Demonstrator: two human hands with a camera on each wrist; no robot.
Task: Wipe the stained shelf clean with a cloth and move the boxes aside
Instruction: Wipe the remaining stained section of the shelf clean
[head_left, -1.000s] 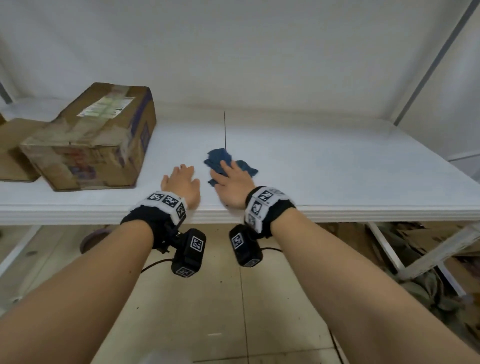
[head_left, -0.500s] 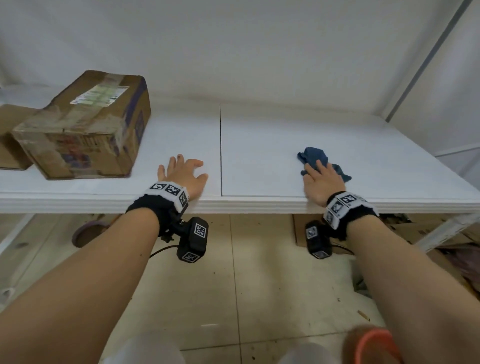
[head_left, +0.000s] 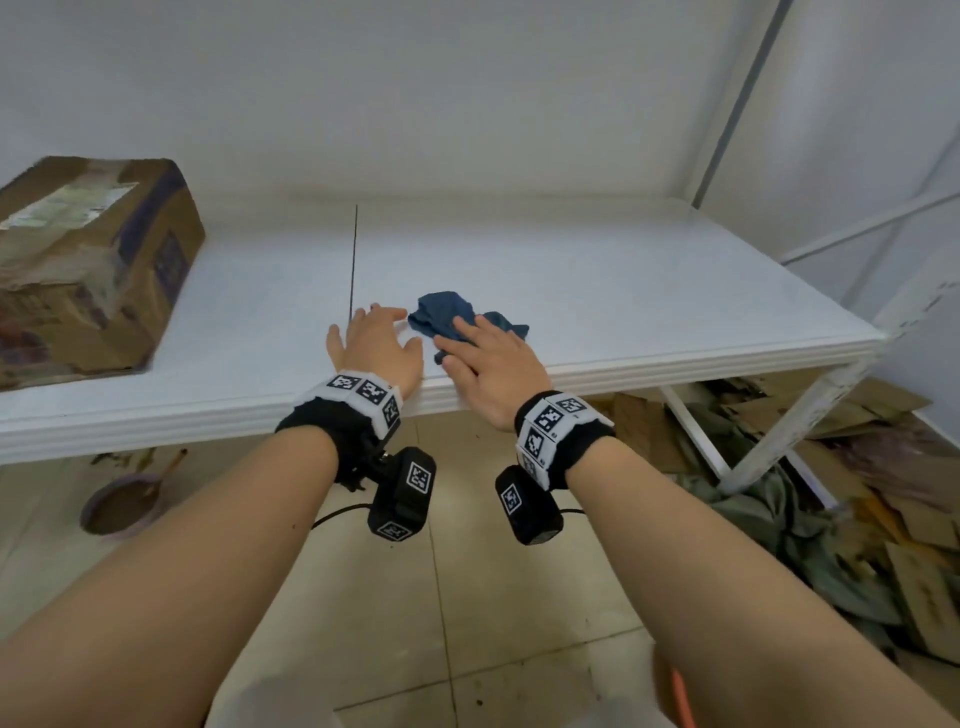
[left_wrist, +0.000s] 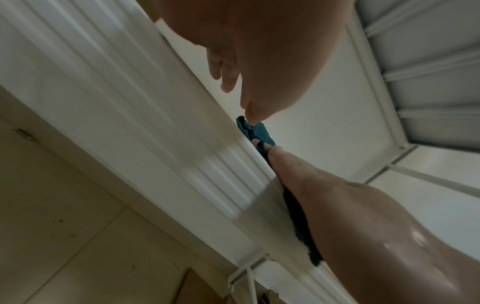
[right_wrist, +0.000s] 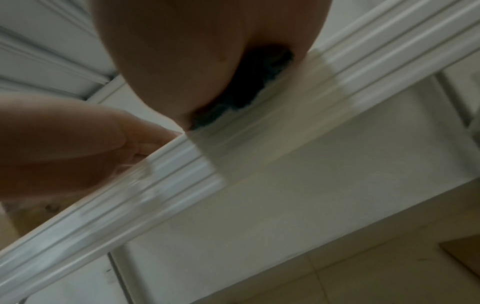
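Observation:
A white shelf (head_left: 597, 270) runs across the head view. A worn cardboard box (head_left: 93, 260) sits at its left end. A crumpled blue cloth (head_left: 444, 317) lies near the front edge, just right of the panel seam (head_left: 354, 260). My right hand (head_left: 488, 358) lies flat on the cloth and presses it with straight fingers. My left hand (head_left: 376, 343) rests flat on the bare shelf beside the cloth, its fingers spread. From the left wrist, the cloth (left_wrist: 255, 131) shows past the shelf edge, under my right hand (left_wrist: 285, 164). In the right wrist view the cloth (right_wrist: 246, 92) is dark under my palm.
The wall stands close behind the shelf, and a post (head_left: 737, 104) rises at the back right corner. Under the shelf are a brown bowl (head_left: 122, 501) on the tiled floor, a white leg (head_left: 795, 426), and a heap of cardboard scraps and fabric (head_left: 857, 519).
My right hand has slid the cloth leftward along the front of the shelf, from the right part back to beside my left hand. The left hand stays by the seam.

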